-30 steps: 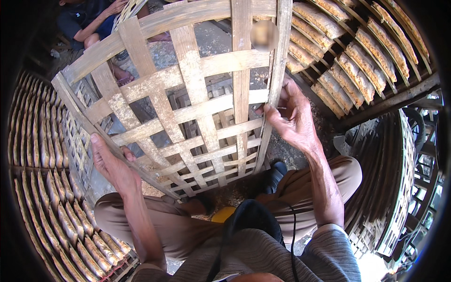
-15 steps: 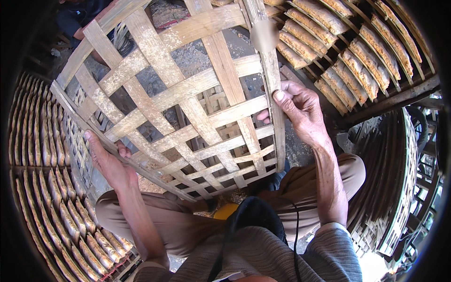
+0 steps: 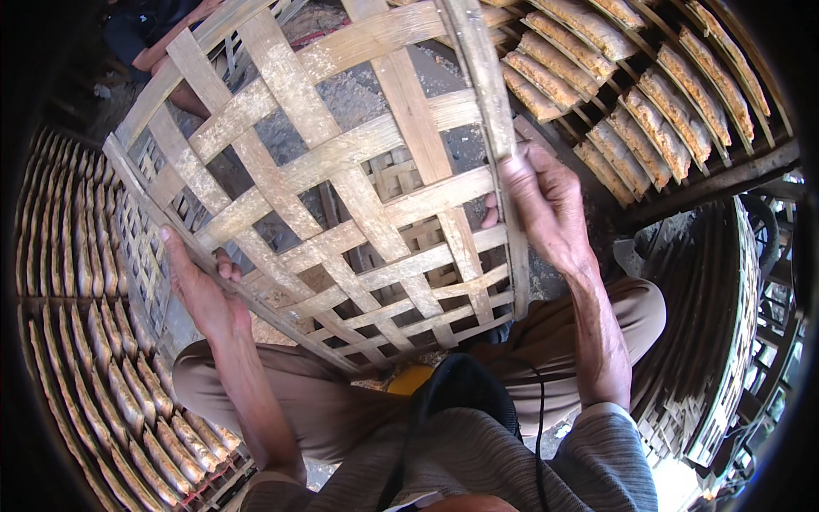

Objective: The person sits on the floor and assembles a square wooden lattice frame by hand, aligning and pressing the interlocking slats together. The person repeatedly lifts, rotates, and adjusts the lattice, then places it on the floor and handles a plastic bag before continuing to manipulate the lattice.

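A large flat panel of woven bamboo slats (image 3: 345, 158), edged with wooden strips, stands tilted up in front of me over my crossed legs. White specks cling to many slats. My left hand (image 3: 209, 303) is closed on its left edge strip, thumb on top and fingertips showing through the weave. On the opposite edge, my right hand (image 3: 550, 209) grips the strip (image 3: 490, 85), its thumb pressed along the near face and a fingertip visible behind. The panel's top runs out of the picture.
Racks of thin whitish slabs with orange edges stand at the left (image 3: 128, 397) and upper right (image 3: 665, 128). A stack of similar woven panels (image 3: 721, 333) leans at the right. Another person's arm (image 3: 166, 43) shows at the upper left. Something yellow (image 3: 411, 380) lies between my legs.
The panel has shifted slightly to the right, and both hands have moved with it. My right thumb now lies flatter against the edge strip.
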Available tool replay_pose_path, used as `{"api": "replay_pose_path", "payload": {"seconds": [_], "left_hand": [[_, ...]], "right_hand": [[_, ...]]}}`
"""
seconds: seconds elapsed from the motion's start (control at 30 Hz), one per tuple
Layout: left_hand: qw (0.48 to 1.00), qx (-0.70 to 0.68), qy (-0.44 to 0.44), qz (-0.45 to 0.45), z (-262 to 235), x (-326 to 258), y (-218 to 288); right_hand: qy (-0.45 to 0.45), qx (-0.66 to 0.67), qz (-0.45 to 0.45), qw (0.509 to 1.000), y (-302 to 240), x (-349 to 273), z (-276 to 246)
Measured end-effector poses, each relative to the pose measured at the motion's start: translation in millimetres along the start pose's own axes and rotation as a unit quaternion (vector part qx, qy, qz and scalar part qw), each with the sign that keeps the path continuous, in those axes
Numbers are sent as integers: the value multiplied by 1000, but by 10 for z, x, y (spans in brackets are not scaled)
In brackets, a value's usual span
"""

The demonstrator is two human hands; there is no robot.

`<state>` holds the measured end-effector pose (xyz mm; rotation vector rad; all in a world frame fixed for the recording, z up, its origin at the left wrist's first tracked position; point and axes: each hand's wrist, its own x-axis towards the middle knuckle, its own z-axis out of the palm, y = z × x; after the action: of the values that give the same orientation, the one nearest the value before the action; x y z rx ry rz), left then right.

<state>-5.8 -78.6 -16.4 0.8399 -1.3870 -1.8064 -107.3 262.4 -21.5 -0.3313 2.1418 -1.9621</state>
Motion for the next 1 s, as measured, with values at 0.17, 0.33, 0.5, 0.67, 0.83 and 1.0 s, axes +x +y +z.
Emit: {"api": "replay_pose_path", "payload": {"seconds": [0.17, 0.33, 0.5, 0.67, 0.83, 1.0], "left_hand": [[1000, 0, 8, -12, 6, -17, 13], [999, -9, -2, -32, -69, 45, -4], [998, -7, -31, -61, -70, 11, 3], [998, -5, -31, -58, -78, 2, -18], [998, 8, -37, -58, -97, -8, -40], [997, -4, -32, -71, -87, -60, -14]], "right_hand": [[-26, 4, -17, 999, 24, 18, -16], [-77, 4, -58, 995, 119, 31, 4], [24, -169, -68, 983, 64, -4, 201], [16, -57, -66, 996, 126, 5, 235], [28, -180, -47, 982, 205, -1, 229], [20, -90, -18, 996, 271, 36, 194]]}}
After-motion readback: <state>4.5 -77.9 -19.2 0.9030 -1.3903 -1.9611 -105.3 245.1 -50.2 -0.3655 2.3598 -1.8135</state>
